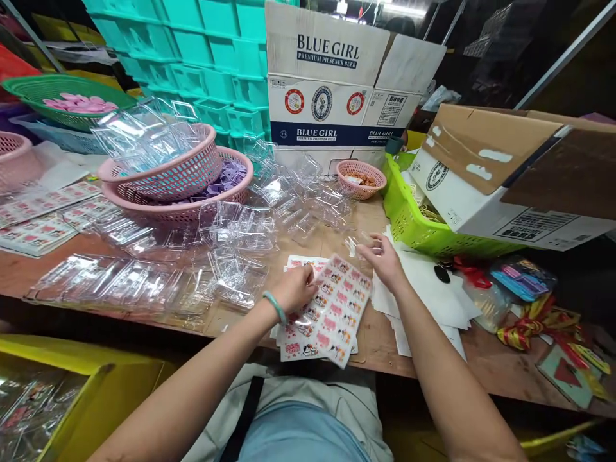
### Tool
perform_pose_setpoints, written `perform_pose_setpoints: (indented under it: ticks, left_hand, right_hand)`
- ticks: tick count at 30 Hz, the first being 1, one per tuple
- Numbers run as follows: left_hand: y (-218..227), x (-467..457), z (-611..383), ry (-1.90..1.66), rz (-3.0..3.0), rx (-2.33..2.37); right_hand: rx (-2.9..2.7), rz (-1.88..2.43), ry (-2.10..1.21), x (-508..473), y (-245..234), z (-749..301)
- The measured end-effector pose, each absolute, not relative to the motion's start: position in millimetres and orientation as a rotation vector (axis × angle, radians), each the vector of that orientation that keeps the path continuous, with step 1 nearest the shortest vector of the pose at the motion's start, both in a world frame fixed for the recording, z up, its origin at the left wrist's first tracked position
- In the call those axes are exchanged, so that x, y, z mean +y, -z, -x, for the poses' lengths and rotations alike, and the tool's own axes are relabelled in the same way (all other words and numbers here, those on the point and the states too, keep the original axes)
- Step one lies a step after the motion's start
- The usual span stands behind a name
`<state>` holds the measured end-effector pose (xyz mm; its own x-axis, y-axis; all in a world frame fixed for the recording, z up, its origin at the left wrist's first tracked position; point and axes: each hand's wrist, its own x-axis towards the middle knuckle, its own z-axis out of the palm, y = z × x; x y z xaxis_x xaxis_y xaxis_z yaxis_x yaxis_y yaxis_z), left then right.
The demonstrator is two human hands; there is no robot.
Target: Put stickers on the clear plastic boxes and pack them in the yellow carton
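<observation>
Here's my left hand [297, 290], pinching the top sticker sheet [339, 308] just below the frame's centre, slanted over other sheets [293, 350] on the table [505, 371]. My right hand [385, 260] curls just right of centre, near whitish slivers [351, 246]; whether it's gripping anything, I can't tell. Clear plastic cases [113, 282] crowd centre-left.
</observation>
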<state>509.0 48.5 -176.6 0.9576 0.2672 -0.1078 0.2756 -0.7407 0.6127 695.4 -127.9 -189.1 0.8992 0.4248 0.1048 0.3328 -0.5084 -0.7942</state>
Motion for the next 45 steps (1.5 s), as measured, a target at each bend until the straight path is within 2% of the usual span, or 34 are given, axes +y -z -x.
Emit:
perform_pose_setpoints:
  ticks: [3,6,8,13,15,18,21,31,37,45]
  left_hand:
    - [180.5,55.4,-486.3,-0.137,-1.982,0.435]
    - [188.3,49.9,-469.0,-0.155,-1.37,0.465]
    - [193.2,42.3,-466.1,-0.159,-1.161,0.521]
    - [195.2,31.1,-471.9,-0.28,-0.875,0.616]
    - [192.2,31.5,-468.9,-0.277,-0.789,0.617]
    - [188.3,33.1,-457.2,-0.106,-0.792,0.589]
    - [188.3,32.1,-448.2,0.064,-0.873,0.552]
    - [191.1,23.8,-455.4,0.026,-0.88,0.601]
    - [187.3,16.3,-463.7,0.012,-0.858,0.589]
    - [189.4,7.9,-487.2,0.066,-0.837,0.483]
  right_hand:
    - [-0.493,2.268,-0.04,-165.1,187.2,-688.9]
    - [-0.582,2.436,0.218,-187.6,188.9,-668.4]
    - [-0.714,2.374,0.382,-183.6,187.6,-640.4]
    - [-1.486,2.076,0.136,-141.2,183.3,-550.3]
    - [-1.631,2.049,0.192,-131.8,190.4,-532.4]
    - [-1.568,2.019,0.328,-130.9,206.8,-533.3]
    - [-1.518,1.973,0.289,-135.5,216.8,-546.5]
    - [-1.405,2.191,-0.026,-171.1,215.2,-595.3]
    - [-1.482,2.235,0.198,-167.9,213.3,-594.3]
    - [-1.29,2.362,0.331,-152.9,215.0,-564.2]
